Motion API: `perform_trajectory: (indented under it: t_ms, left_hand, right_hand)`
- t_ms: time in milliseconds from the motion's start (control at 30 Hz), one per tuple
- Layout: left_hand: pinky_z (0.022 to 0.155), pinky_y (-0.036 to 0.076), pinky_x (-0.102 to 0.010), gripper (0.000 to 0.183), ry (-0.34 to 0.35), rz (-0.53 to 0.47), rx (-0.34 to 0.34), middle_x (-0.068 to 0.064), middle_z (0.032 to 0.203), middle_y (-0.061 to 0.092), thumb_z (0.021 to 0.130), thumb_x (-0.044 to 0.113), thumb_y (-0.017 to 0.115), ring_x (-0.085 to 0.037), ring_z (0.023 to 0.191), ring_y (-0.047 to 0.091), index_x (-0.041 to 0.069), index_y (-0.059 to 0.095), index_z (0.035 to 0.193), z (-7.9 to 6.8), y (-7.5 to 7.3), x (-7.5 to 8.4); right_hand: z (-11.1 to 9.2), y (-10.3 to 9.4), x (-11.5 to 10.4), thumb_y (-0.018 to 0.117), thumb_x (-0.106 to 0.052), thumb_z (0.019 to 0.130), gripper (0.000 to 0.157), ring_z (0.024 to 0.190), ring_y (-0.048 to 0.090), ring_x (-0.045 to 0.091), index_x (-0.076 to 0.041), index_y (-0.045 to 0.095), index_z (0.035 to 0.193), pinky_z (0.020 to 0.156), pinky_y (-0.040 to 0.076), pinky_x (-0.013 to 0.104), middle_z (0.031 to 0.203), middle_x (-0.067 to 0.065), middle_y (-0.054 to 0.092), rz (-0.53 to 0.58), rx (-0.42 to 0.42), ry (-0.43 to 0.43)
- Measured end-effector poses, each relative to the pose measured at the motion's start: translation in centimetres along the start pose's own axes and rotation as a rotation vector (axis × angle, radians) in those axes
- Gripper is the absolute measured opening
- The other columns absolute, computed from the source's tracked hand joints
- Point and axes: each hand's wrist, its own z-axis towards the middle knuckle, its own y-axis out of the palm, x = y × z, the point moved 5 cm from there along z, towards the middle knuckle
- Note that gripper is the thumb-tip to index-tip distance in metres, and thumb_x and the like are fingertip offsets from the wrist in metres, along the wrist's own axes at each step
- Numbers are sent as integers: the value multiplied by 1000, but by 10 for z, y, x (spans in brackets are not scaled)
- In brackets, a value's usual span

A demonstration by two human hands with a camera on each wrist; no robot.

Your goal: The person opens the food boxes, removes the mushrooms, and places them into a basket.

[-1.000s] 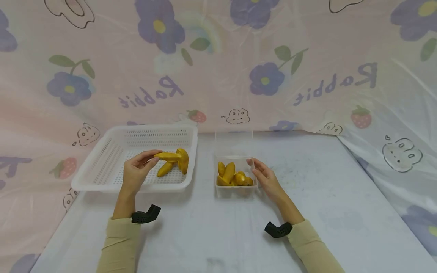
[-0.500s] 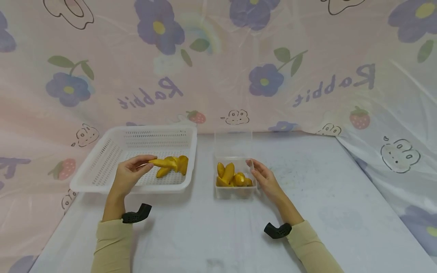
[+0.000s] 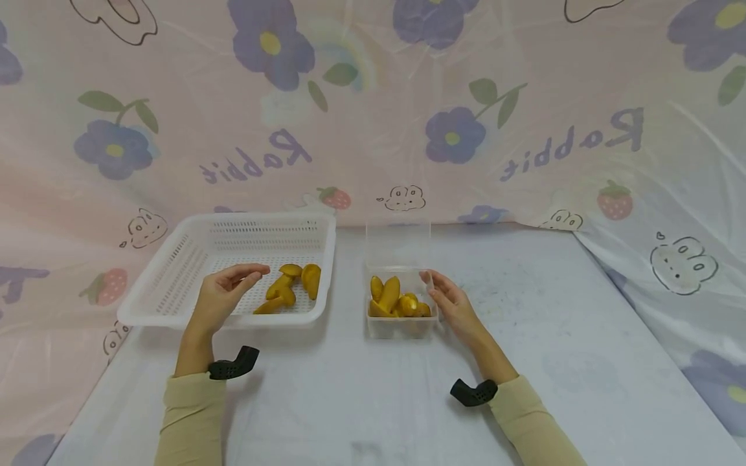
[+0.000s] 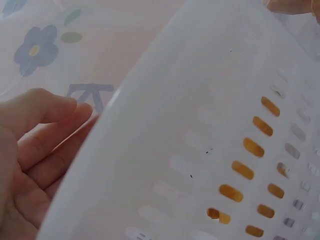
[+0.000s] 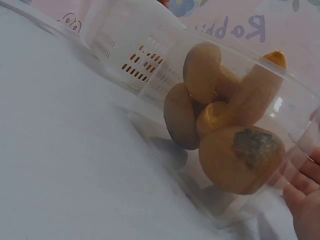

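My left hand (image 3: 224, 298) hovers over the near side of the white basket (image 3: 221, 320), thumb close to the fingertips and nothing between them. In the left wrist view, the basket's wall partly hides that hand (image 4: 45, 135). Several yellow-brown mushrooms lie in the basket; the nearest mushroom (image 3: 278, 302) is by its front wall. My right hand (image 3: 460, 310) holds the right side of a clear plastic box (image 3: 402, 328), fingertips at its back right corner. Inside the box are several mushrooms (image 5: 240, 160), one with a dark patch in the right wrist view.
The box's clear lid (image 3: 399, 243) stands raised behind it. Both containers rest on a white-covered table (image 3: 361, 395), the basket left of the box. A printed curtain (image 3: 373, 129) hangs along the back.
My left hand drew left with a mushroom, then let it go; that mushroom now lies in the basket near its front wall. My right hand has stayed at the box.
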Motion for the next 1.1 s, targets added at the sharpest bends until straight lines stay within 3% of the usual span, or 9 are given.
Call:
perform_trajectory:
  t_ms: [100,233,333,467,600,700,933,1100]
  left_hand:
    - [87,49,-3,31,-2,-10,0,30,99,67,96,22,60,10,100,62,-1,66,116,0,1,1]
    - [86,49,-3,29,23,4,2,31,98,66,96,19,59,11,98,62,-3,66,115,0,2,3]
    - [86,50,-3,28,53,4,7,32,98,65,96,16,59,12,97,62,-5,65,114,-1,4,8]
    - [85,51,-4,26,90,-25,7,31,98,66,95,11,59,11,96,63,-7,65,112,-1,9,15]
    - [82,52,-5,23,123,-33,-23,30,98,67,95,8,59,10,94,64,-7,65,112,-2,18,25]
    - [81,53,-6,23,124,-40,-57,29,99,67,94,7,59,12,92,64,-7,65,112,-4,26,30]
    - [83,53,-7,21,116,-62,-115,29,104,66,93,5,60,11,95,64,-3,66,112,-1,46,37]
    - [83,54,-9,21,154,-63,-159,1,111,72,92,5,62,9,99,65,-2,67,111,1,64,46]
  right_hand:
    - [0,0,0,43,-13,103,52,143,35,20,7,27,147,101,33,-2,155,28,29,5,7,-3]
    - [1,0,0,43,-11,102,51,125,45,-10,9,27,146,101,35,-2,154,31,28,23,4,-18]
    - [2,0,0,42,-10,102,50,119,45,-16,11,27,145,100,36,-2,152,33,27,24,3,-20]
    - [4,-2,0,42,-11,101,48,127,45,-4,10,31,143,104,36,3,152,32,32,-5,28,16]
    - [6,-2,1,42,-13,101,48,143,35,28,8,33,144,124,27,34,152,29,34,8,25,48]
    - [7,0,2,43,-13,101,50,146,24,38,9,32,145,126,12,52,152,30,32,49,5,53]
    - [6,-1,3,44,-15,102,51,147,22,38,8,31,146,126,10,54,153,29,31,48,-9,50]
    - [5,-1,2,44,-16,102,50,148,22,36,7,32,145,126,10,53,153,29,32,44,-4,53]
